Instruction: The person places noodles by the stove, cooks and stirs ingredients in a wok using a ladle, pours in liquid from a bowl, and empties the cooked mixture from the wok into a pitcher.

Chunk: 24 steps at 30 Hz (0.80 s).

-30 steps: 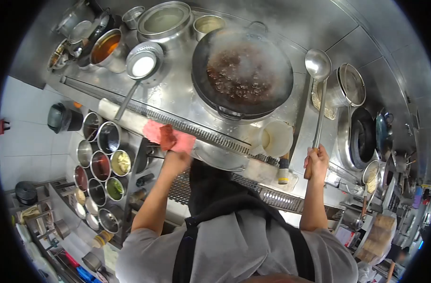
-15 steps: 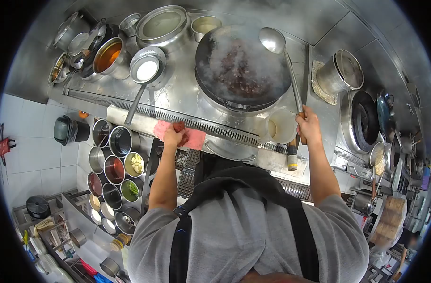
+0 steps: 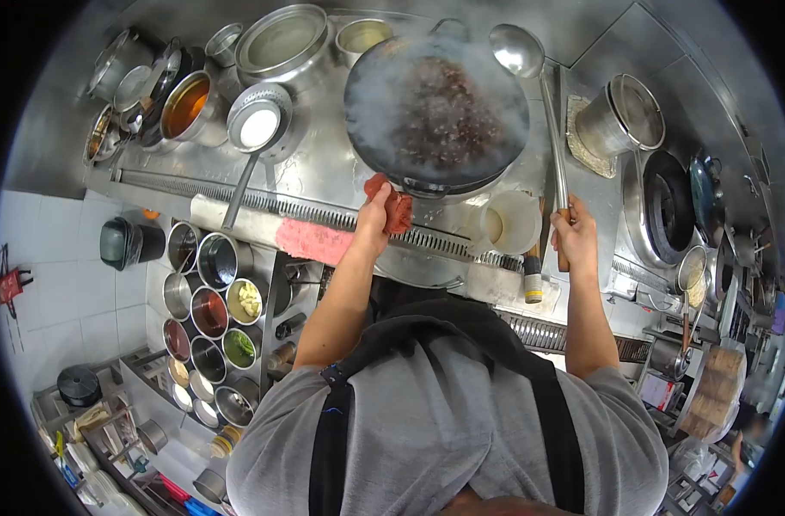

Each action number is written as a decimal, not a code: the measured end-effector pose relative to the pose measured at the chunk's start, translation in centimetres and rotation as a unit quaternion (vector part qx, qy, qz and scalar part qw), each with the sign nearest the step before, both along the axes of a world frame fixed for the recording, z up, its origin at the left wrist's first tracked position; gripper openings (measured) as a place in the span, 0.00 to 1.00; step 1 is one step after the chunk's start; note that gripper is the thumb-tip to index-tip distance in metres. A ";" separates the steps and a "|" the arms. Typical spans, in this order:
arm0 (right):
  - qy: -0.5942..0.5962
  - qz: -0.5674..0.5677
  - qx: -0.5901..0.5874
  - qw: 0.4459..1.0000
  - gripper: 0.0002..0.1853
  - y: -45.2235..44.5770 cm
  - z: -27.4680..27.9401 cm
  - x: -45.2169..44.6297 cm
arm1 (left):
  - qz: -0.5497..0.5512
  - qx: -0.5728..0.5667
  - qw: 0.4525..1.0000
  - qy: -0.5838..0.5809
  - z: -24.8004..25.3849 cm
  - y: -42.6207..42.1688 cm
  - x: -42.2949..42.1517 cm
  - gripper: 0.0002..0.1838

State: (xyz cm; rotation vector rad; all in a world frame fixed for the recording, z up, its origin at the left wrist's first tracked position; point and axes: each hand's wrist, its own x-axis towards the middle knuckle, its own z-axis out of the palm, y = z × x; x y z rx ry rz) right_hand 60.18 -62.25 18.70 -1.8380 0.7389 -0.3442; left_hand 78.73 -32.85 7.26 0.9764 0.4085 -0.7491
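Observation:
Steam rises from a large black wok on the stove, with dark bubbling food inside. Folded in my left hand is a dark red cloth, close to the wok's near handle. My right hand grips the wooden end of a long metal ladle, whose bowl is raised beside the wok's upper right rim. A pink cloth lies flat on the stove's front ledge, left of my left hand. Between my hands stands a translucent plastic jug.
A strainer with a white-filled ladle rests left of the wok. Behind are a lidded pot and a pot of orange liquid. Ingredient tins stand lower left. At right are a sieve on a pot and black pans.
My left hand has lifted the dark red cloth off the pink one and moved right to the wok's near handle. The ladle swung over the wok from the right, then back slightly right of it.

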 end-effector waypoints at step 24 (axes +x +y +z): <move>0.259 0.178 -0.345 0.884 0.13 -4.3 7.9 20.3 | 0.000 -0.017 0.998 0.067 -1.8 -5.8 2.2 0.12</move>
